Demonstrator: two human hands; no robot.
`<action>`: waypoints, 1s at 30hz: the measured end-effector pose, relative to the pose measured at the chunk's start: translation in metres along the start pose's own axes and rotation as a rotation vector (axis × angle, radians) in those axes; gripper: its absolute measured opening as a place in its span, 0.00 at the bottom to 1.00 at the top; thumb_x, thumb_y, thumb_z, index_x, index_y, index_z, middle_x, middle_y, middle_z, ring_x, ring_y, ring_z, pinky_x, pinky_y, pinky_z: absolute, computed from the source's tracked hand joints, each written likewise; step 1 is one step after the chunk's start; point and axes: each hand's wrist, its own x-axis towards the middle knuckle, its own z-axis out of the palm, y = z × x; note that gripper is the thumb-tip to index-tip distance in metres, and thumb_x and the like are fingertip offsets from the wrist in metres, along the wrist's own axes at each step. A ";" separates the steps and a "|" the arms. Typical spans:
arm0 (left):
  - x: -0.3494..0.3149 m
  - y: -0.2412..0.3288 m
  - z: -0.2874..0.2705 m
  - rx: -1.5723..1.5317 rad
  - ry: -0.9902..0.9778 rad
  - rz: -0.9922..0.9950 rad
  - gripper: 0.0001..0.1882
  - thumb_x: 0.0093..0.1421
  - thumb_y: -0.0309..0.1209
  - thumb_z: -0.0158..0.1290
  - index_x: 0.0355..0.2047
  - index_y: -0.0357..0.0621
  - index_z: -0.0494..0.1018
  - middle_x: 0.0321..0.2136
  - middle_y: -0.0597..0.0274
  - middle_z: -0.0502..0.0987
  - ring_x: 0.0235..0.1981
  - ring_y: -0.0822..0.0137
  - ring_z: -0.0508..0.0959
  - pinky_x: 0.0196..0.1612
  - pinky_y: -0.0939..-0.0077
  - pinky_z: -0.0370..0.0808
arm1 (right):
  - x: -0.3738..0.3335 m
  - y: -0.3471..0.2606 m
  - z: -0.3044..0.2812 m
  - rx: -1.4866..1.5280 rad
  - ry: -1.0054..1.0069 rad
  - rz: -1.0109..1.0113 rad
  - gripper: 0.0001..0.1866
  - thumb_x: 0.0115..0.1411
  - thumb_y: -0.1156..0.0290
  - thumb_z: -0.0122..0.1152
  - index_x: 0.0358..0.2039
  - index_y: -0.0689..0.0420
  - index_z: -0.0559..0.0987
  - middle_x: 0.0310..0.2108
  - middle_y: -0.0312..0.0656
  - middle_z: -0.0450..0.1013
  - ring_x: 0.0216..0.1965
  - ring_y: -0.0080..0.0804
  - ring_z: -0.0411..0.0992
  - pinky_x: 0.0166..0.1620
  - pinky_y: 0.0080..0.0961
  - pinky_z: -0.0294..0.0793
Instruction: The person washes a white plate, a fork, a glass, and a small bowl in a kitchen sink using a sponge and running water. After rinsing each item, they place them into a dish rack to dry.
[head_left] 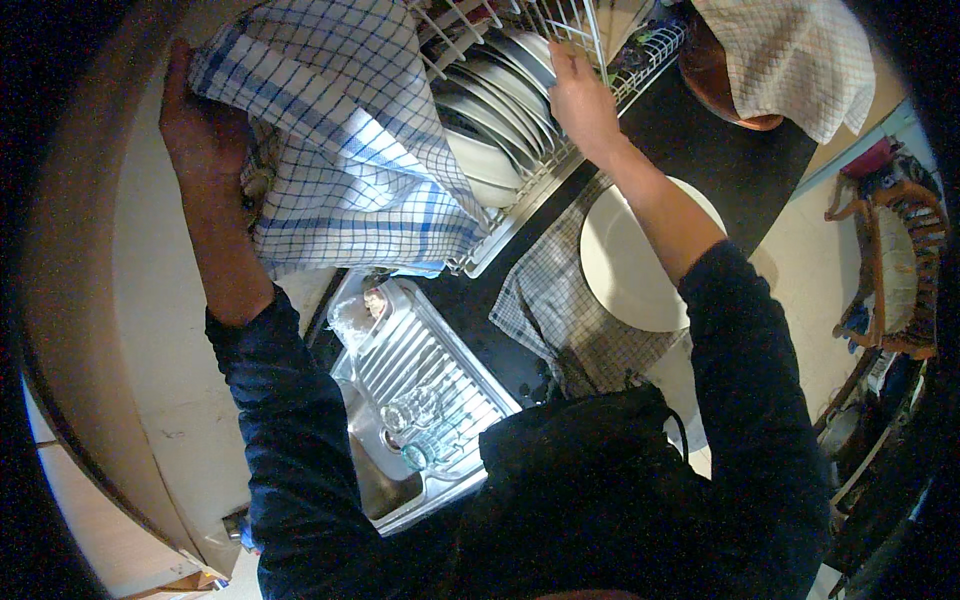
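My left hand (205, 130), at the upper left, is closed on the edge of a white tea towel (350, 130) with blue checks. The cloth hangs wide and covers the left part of a white wire dish rack (520, 225). Several plates (485, 165) stand on edge in this rack. At the rack's right side, my right hand (588, 105) has its fingers closed at the rim of a rearmost plate (530, 55); the fingertips are partly hidden. Below my right forearm, a large cream plate (635, 260) lies partly over a grey checked cloth (550, 290).
A steel sink with a ribbed drainboard (465, 370) lies at lower left, bearing clear glasses (420, 420). A brown bowl (715, 85) sits at the upper right under a pale checked cloth (790, 60). Farther right stands a wooden chair (890, 270).
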 end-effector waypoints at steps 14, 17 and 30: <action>0.026 -0.011 -0.024 0.311 -0.193 0.017 0.20 0.58 0.41 0.54 0.44 0.38 0.72 0.40 0.56 0.77 0.41 0.63 0.76 0.49 0.68 0.70 | -0.105 0.012 -0.139 0.237 0.274 0.223 0.27 0.51 0.77 0.52 0.55 0.55 0.69 0.44 0.51 0.72 0.43 0.46 0.73 0.47 0.33 0.71; 0.025 -0.004 -0.027 0.995 -0.327 0.253 0.21 0.56 0.45 0.56 0.43 0.41 0.73 0.40 0.55 0.77 0.42 0.61 0.76 0.49 0.68 0.69 | -0.157 0.014 -0.173 0.214 0.158 0.586 0.20 0.54 0.74 0.54 0.49 0.59 0.74 0.38 0.50 0.75 0.39 0.41 0.74 0.45 0.32 0.72; -0.162 -0.064 0.011 1.581 -0.571 1.134 0.23 0.49 0.36 0.60 0.48 0.57 0.74 0.58 0.64 0.64 0.63 0.54 0.56 0.63 0.51 0.50 | -0.276 0.003 -0.242 0.670 0.078 1.033 0.14 0.57 0.72 0.55 0.43 0.66 0.75 0.34 0.43 0.75 0.35 0.30 0.72 0.41 0.27 0.70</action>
